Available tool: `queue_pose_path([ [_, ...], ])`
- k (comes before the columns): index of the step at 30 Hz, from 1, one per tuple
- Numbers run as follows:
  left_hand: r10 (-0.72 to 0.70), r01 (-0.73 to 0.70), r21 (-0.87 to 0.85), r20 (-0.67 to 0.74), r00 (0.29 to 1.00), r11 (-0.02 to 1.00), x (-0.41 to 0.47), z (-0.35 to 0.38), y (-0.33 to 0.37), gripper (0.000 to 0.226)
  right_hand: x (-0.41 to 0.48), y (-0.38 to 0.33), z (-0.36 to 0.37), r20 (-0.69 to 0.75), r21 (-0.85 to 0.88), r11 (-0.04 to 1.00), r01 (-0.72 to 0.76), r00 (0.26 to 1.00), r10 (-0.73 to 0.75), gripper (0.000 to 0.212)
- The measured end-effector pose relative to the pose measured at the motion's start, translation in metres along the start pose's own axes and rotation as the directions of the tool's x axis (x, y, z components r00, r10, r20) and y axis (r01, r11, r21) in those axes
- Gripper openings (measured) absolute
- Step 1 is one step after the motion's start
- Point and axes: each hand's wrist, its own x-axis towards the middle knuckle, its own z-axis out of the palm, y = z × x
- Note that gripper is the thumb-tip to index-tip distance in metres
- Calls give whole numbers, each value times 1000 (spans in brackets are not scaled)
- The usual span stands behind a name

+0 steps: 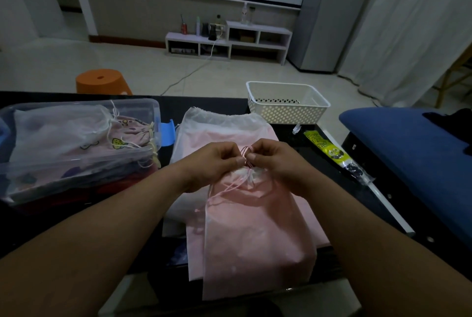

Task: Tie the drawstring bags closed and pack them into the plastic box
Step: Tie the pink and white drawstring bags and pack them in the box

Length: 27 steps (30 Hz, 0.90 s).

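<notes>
Our left hand [217, 160] and right hand [277, 160] meet fingertip to fingertip, each pinching the pink cord [246, 154] just above the gathered neck of the pink bag [255, 235], whose length runs from the hands back toward us. The plastic box [145, 103], with other bags [63, 132] in it, lies to the left, nearer our left hand, so we judge that side should carry the bag across

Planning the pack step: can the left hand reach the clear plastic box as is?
Likely yes: the clear plastic box sits open just left of the left hand, nothing between. But that hand is busy pinching the pink drawstring.
</notes>
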Motion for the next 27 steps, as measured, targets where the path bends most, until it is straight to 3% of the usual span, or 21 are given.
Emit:
queue_pose_path([
  [3,-20,28,172,-48,999,985,0,-5,2,25,2,4,-2,-53,21,1000,-23,998,24,15],
  [6,-9,45,430,-85,996,901,-1,-9,2,22,7,8,-8,-123,6,998,-66,990,66,12],
  [12,42,22,588,-95,995,809,-9,-9,-4,19,7,15,-7,-177,-106,988,-114,980,94,8],
  [16,39,89,541,-221,975,837,-7,-5,-6,20,8,11,-2,-176,-155,982,-105,981,77,9],
  [20,19,122,383,-343,939,916,-5,-1,1,19,5,4,-4,-61,-115,976,-186,982,180,16],
  [24,-14,97,206,-374,927,974,-4,0,8,21,2,0,-12,70,-51,978,-201,976,205,24],
  [27,-33,94,143,-378,925,985,-4,1,13,21,4,-2,-16,86,-28,977,-210,974,211,16],
])
